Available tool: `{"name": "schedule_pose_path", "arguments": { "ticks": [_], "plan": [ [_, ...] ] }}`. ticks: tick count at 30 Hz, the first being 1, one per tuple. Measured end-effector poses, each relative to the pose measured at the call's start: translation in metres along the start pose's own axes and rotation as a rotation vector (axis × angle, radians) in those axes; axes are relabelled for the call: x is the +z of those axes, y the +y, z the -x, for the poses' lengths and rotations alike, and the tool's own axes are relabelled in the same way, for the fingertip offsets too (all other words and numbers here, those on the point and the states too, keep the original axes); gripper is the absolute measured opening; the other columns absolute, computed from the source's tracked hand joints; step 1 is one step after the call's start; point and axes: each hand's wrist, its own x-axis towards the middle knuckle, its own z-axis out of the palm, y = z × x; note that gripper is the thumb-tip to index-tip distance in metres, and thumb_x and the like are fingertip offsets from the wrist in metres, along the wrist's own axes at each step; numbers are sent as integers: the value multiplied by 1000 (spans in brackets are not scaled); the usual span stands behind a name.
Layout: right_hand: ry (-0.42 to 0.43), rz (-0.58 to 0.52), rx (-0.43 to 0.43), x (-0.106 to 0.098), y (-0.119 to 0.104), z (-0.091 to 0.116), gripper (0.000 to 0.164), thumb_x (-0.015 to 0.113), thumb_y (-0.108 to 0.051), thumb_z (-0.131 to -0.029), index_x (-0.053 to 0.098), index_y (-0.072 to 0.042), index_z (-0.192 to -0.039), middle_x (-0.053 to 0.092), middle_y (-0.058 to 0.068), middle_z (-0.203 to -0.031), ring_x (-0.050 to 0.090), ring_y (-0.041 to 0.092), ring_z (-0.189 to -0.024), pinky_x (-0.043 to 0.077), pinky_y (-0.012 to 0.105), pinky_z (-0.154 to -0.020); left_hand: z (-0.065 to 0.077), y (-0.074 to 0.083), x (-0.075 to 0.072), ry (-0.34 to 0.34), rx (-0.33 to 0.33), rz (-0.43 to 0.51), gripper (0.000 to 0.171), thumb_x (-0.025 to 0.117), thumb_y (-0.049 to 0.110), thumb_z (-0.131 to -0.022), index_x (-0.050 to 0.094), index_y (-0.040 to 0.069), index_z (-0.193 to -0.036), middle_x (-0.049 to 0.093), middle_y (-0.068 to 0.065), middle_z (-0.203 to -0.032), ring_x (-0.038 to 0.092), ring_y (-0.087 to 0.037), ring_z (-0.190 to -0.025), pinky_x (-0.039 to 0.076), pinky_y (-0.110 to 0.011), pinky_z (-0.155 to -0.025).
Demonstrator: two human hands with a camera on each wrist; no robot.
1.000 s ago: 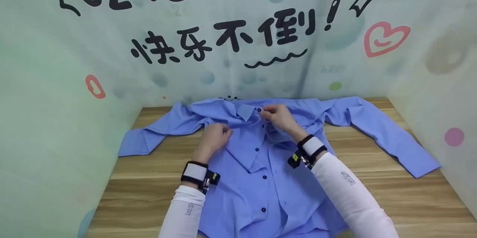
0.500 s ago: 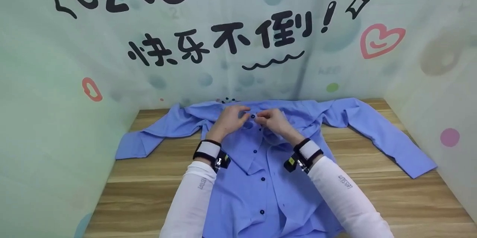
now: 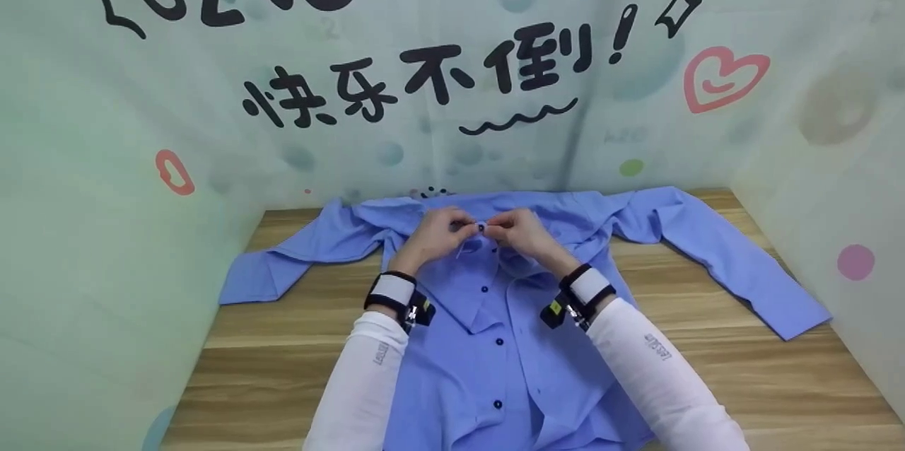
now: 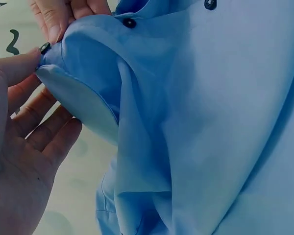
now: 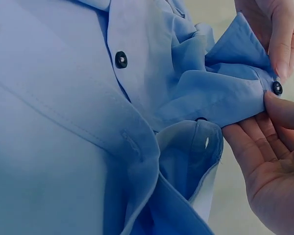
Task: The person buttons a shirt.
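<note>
A light blue shirt lies front up with dark buttons down one front edge. At its collar, both hands meet around the top button. My left hand pinches the collar end beside this button, the thumb above and the fingers beneath the cloth. From the other side, my right hand pinches the collar band right next to the button. In the right wrist view, a loose front edge with a buttonhole hangs close to the right fingers. The top button shows between both thumbs and sits outside any buttonhole there.
The shirt lies on a wood-grain table, its sleeves spread to both sides. A printed cloth backdrop rises behind, with pale walls on the left and right. Lower buttons show along the front.
My left hand has moved up and right from the shirt's chest to the collar and now pinches it. The right hand stays at the top button, slightly lower. The view has shifted a little.
</note>
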Motion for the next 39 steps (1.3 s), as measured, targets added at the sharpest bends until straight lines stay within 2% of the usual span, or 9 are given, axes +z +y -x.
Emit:
{"name": "schedule_pose_path", "arguments": {
  "ticks": [7, 9, 12, 17, 20, 25, 29, 33, 39],
  "plan": [
    [26, 102, -117, -11, 0, 15, 25, 65, -22, -102, 77, -5, -115, 75, 12, -95, 65, 28, -70, 50, 30, -64, 0, 2, 3, 52, -45, 6, 18, 64, 19, -102, 75, 6, -105, 72, -8, -104, 66, -23, -98, 52, -38, -91],
    [25, 233, -180, -19, 3, 24, 28, 68, -23, -100, 76, -3, -117, 76, 12, -104, 71, 32, -84, 56, 37, -74, 1, 0, 2, 63, -39, -4, 17, 64, 19, -102, 75, 6, -104, 72, -8, -103, 67, -23, -97, 52, -38, -91],
    [-13, 491, -282, -32, 9, 43, 33, 77, -26, -93, 76, 0, -112, 76, 15, -99, 71, 33, -82, 57, 45, -77, 2, -2, 0, 81, -29, -19, 17, 64, 17, -102, 76, 6, -102, 73, -8, -102, 67, -23, -97, 52, -38, -91],
    [-24, 842, -475, -41, 26, 71, 11, 79, -10, -84, 72, -2, -81, 67, 8, -73, 65, 28, -65, 55, 45, -63, 4, -4, -1, 95, -38, -37, 18, 64, 17, -102, 76, 4, -104, 74, -9, -103, 68, -25, -98, 53, -39, -91],
    [45, 919, -552, -46, 34, 80, 18, 72, 4, -79, 63, -6, -67, 60, 5, -61, 59, 26, -53, 51, 43, -52, 6, -4, -1, 96, -69, -44, 19, 65, 18, -102, 76, 4, -107, 74, -9, -105, 68, -24, -100, 53, -39, -92],
    [117, 953, -549, -61, 30, 96, 27, 69, 11, -75, 55, -7, -61, 51, 4, -54, 51, 23, -47, 47, 42, -46, 4, -1, -1, 96, -61, -50, 18, 65, 18, -102, 76, 5, -106, 73, -9, -103, 68, -24, -97, 53, -38, -91],
    [-46, 970, -512, -65, 25, 111, 37, 66, 12, -73, 44, -12, -56, 37, -3, -53, 40, 15, -48, 41, 37, -43, 4, -1, 2, 92, -48, -58, 16, 65, 17, -101, 76, 6, -101, 72, -7, -98, 66, -22, -93, 53, -38, -87],
    [-254, 903, -440, -62, 24, 116, 41, 70, 4, -79, 44, -15, -55, 34, -8, -53, 35, 8, -49, 36, 28, -44, 5, -4, 5, 84, -67, -55, 15, 64, 16, -101, 76, 7, -99, 72, -5, -95, 65, -20, -88, 53, -36, -84],
    [-326, 766, -419, -67, 8, 97, 34, 72, -11, -93, 61, -11, -61, 43, -11, -52, 40, 2, -47, 40, 25, -48, 10, -6, 7, 75, -97, -46, 16, 65, 18, -101, 76, 6, -104, 72, -7, -101, 65, -21, -95, 53, -37, -89]
  ]
}}
